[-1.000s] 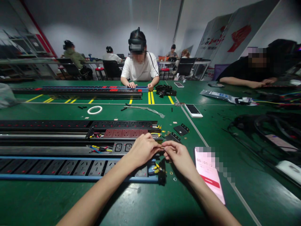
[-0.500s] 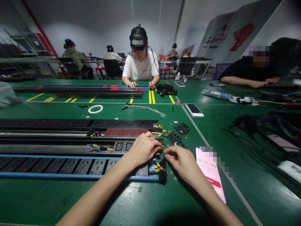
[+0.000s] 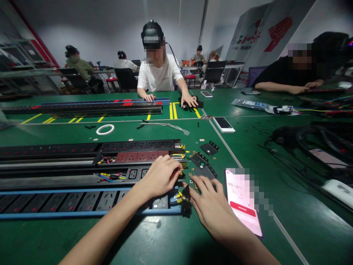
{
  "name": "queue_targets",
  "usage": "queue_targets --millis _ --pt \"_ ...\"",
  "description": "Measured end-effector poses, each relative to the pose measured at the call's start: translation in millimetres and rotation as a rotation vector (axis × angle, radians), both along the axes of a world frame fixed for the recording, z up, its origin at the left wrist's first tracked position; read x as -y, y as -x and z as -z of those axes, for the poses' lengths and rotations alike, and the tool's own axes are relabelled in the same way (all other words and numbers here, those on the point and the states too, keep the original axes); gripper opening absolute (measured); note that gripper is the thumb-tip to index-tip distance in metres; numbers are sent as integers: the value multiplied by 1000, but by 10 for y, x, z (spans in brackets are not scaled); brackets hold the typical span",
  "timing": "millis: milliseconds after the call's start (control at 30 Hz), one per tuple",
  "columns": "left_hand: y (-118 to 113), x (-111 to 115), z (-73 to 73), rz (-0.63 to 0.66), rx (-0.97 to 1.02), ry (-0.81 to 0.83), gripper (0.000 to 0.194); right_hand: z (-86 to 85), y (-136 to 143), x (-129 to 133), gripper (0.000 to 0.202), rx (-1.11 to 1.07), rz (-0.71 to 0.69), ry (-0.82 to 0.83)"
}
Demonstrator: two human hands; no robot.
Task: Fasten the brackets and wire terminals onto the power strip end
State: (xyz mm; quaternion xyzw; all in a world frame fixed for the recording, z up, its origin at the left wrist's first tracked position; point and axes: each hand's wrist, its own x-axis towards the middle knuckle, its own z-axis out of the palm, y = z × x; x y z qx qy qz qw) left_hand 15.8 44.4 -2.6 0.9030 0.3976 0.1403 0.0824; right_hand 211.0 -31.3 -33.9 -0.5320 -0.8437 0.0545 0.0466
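My left hand [image 3: 161,175] is over the right ends of the power strips, thumb and fingertips pinched together. A small yellowish bit shows at the fingertips, too small to name. My right hand [image 3: 209,200] is low over the table, fingers apart, its tips close to small brass washers [image 3: 192,169] and a black end plate [image 3: 205,169]. Between the hands, yellow terminals [image 3: 179,197] stick out of the blue-edged power strip [image 3: 82,198], beside a black end piece [image 3: 186,206]. Behind it lie a strip with brown sockets [image 3: 140,156] and a black power strip [image 3: 138,145].
A phone with a timer [image 3: 242,206] lies right of my right hand. Farther off are a white phone [image 3: 224,125], a white ring [image 3: 105,129] and black cables [image 3: 300,143]. Across the table a co-worker [image 3: 158,73] handles long strips [image 3: 104,106] and black parts.
My right hand has lowered toward the small parts and its fingers have spread. My left hand stays pinched at the strip ends. The co-worker opposite has reached to the black parts. The view has shifted slightly.
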Motion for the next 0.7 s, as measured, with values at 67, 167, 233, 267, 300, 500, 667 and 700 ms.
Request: queue_targets --millis 67,167,233,267,300,500,667,700 --pt "-5 3 6 6 -9 -5 18 0 6 12 36 -3 -18 -8" --pt "-11 12 4 -1 -21 -9 19 -31 -31 -19 37 -24 -106 35" --pt "-11 22 -2 -10 -25 -5 18 -71 -80 -55 40 -31 -136 83" --pt "-11 29 -5 -13 -27 -1 18 -92 -103 -70 42 -34 -136 104" --pt "-11 35 -8 -15 -28 5 18 -109 -122 -79 44 -40 -136 121" --pt "-31 53 -9 -11 -46 35 17 -84 -72 29 36 -181 -178 190" --pt "-32 73 -7 4 -74 31 16 13 -39 110 26 -284 -61 118" --pt "-29 81 -9 6 -74 33 17 29 -70 96 29 -299 -15 82"
